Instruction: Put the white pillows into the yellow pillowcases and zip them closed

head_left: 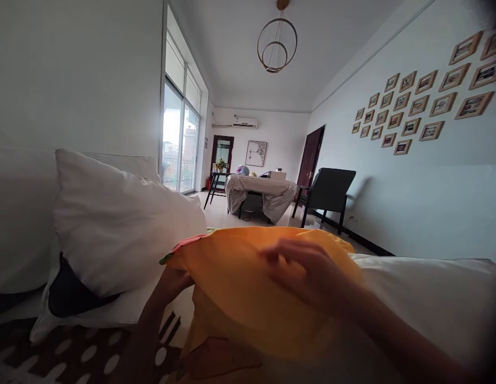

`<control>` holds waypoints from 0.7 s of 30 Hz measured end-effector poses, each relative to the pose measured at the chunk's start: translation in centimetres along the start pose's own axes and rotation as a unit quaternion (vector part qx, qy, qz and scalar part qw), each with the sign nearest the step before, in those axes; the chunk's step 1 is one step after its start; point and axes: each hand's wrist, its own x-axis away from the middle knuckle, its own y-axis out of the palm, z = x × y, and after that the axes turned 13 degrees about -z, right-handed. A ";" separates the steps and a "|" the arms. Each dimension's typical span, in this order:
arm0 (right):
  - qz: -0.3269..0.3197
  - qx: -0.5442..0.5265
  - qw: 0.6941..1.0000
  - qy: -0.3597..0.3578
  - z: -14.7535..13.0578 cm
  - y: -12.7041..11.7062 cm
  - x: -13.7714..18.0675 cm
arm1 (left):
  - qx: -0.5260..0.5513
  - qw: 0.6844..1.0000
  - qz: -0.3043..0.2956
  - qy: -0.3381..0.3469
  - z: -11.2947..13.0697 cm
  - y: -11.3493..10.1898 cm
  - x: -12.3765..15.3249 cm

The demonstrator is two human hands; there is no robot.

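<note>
An orange-yellow cushion cover (240, 288) with a pink and green edge bulges in front of me. My left hand (172, 282) grips its left edge from below, fingers tucked behind the fabric. My right hand (304, 272) rests on top of the orange cover, blurred by motion, fingers curled and pressing into the cloth.
A white pillow (120, 224) leans at the left on a white sofa back (16, 213). Another white cushion (432, 298) lies at the right. A brown cloth with white dots (72, 357) covers the seat. Farther off stand a draped table (260, 192) and a dark armchair (328, 192).
</note>
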 end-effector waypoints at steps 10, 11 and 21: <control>-0.110 0.014 0.990 0.090 -0.8 3.1 -10.0 | 0.058 0.995 -0.068 -0.033 1.0 -0.6 0.3; -0.101 0.000 0.989 0.105 -0.8 3.1 -10.0 | 0.069 0.993 -0.089 -0.037 0.9 -0.8 0.3; -0.071 -0.172 0.973 0.133 1.0 1.8 -8.4 | 0.078 0.988 -0.129 -0.014 -0.6 -3.1 0.8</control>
